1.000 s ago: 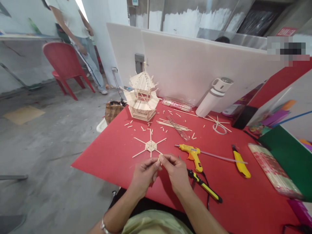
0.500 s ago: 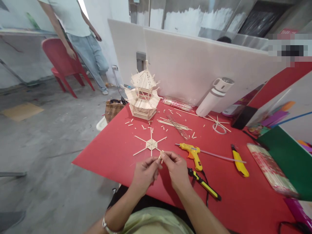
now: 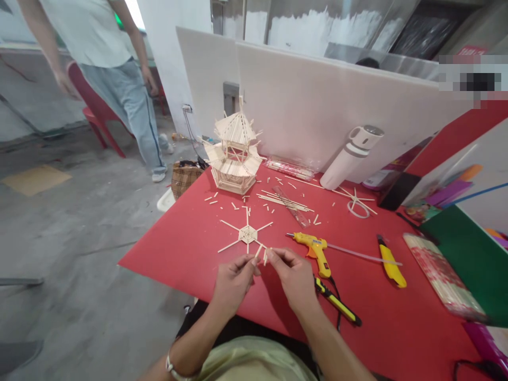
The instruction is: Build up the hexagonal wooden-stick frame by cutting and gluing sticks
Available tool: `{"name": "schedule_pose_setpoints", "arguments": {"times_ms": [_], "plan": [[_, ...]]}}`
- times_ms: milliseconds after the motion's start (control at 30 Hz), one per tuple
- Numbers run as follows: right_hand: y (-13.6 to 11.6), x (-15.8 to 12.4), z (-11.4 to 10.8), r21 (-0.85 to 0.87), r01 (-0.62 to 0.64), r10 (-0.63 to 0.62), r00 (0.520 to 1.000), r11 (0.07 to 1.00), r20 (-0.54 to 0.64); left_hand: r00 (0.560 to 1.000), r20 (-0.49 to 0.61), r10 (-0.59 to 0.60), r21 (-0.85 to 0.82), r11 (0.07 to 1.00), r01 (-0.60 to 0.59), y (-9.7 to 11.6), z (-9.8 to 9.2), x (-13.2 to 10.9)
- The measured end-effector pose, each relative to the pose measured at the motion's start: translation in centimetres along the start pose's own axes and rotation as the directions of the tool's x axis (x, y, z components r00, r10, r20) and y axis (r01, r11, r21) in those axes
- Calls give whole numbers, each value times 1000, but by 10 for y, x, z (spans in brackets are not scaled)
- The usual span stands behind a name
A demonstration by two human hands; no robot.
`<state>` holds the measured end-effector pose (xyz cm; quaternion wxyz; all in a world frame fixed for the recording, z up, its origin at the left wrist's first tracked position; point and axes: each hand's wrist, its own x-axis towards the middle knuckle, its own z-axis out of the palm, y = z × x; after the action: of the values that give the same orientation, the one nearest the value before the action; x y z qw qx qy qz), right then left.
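Note:
My left hand [image 3: 234,279] and my right hand [image 3: 292,276] meet above the near edge of the red table [image 3: 186,248]. Each pinches a short wooden stick piece [image 3: 262,252] between thumb and fingertips; the two pieces sit close together. Just beyond my fingertips lies a flat six-armed star of sticks [image 3: 246,233]. A yellow glue gun [image 3: 313,248] lies right of my right hand, and a yellow-black cutter [image 3: 337,305] rests beside that wrist.
A stick pagoda model [image 3: 234,156] stands at the far left of the table. Loose sticks [image 3: 283,202], a white bottle [image 3: 349,156], a yellow knife [image 3: 391,264] and a stick packet [image 3: 442,278] lie around. A person [image 3: 103,63] walks by a red chair [image 3: 93,108].
My fingertips have drawn slightly apart, so the stick now shows as two short pieces. The person at the back left has walked closer, in front of the red chair.

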<state>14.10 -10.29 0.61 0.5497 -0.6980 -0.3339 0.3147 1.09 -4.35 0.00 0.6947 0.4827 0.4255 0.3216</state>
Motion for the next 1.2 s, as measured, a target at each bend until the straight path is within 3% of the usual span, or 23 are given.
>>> {"name": "schedule_pose_setpoints", "arguments": {"times_ms": [67, 167, 233, 300, 400, 500, 567, 633, 733, 900, 967, 1033, 1067, 1133, 1200], "plan": [[4, -5, -10, -313, 130, -125, 991, 941, 38, 1000, -7, -9, -23, 1000, 9, -1, -2, 2], [12, -13, -14, -706, 273, -227, 960, 654, 161, 999, 19, -28, -50, 998, 29, -3, -1, 5], [14, -16, -12, -828, 295, -224, 952, 477, 210, 999, 45, -27, -54, 998, 30, -6, 2, 7], [12, -18, -12, -876, 287, -190, 955, 389, 229, 998, 58, -27, -65, 997, 30, -9, 5, 10], [6, -25, -28, -897, 288, -180, 954, 334, 239, 998, 58, -25, -76, 997, 30, -12, 6, 13], [8, -43, -61, -928, 267, -183, 957, 258, 225, 999, 48, -3, -57, 998, 6, -10, 6, 14], [15, -57, -83, -958, 188, -117, 979, 216, 166, 998, 58, 7, -40, 999, -5, -8, 8, 15], [23, -67, -98, -966, 132, -30, 991, 223, 128, 996, 85, 13, -23, 1000, -11, -6, 13, 15], [29, -71, -107, -938, 79, 75, 991, 337, 111, 994, 108, 13, -11, 1000, -12, -2, 20, 15], [22, -62, -123, -719, -75, 185, 980, 691, 76, 993, 103, 52, 9, 999, -53, 9, 22, 16], [16, -61, -134, -470, -203, 284, 953, 859, 106, 994, 85, 70, 5, 997, -71, 15, 20, 16], [10, -62, -143, -51, -338, 341, 915, 940, 214, 996, 71, 61, -9, 998, -60, 20, 19, 16], [6, -63, -144, 178, -390, 333, 900, 904, 280, 996, 68, 53, -17, 999, -52, 23, 19, 16], [-3, -65, -140, 525, -457, 269, 878, 718, 397, 997, 69, 45, -22, 999, -44, 28, 20, 16], [-14, -64, -129, 672, -520, 191, 843, 527, 503, 996, 68, 66, -16, 998, -65, 34, 21, 16]]}}
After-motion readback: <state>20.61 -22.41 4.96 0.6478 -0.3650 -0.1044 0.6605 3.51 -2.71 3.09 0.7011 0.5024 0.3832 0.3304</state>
